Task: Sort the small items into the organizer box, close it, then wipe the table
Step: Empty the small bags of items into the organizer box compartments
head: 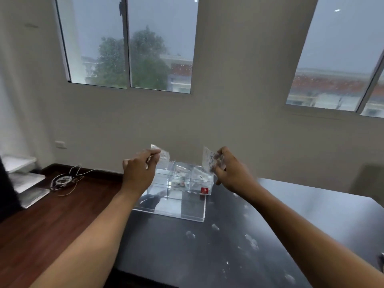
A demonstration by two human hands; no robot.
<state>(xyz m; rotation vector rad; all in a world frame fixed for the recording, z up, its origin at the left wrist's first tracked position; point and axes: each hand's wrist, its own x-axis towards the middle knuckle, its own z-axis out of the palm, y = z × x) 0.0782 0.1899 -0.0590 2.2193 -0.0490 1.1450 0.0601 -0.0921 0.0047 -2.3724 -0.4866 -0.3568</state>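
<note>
On the floor at the far left lies a tangle of white cable, just beside a stack of pale trays; the wooden floor runs up to the left edge of the dark worktop. The left hand is raised above the far left part of the worktop, its fingers curled and pinching a small clear packet at its top, the packet hanging over the left compartments of the organizer box; the box, of clear plastic with inner dividers and a red label at its front right corner, stands near the far edge of the worktop, with small packets and bits lying in its middle and right compartments; its clear lid lies open and flat on the worktop, touching the box's near side. The right hand is held above the right end of the box, its fingers bent round a second clear packet with dark specks in it, gripped upright. Whitish smears dot the worktop from the box toward the near right edge.
</note>
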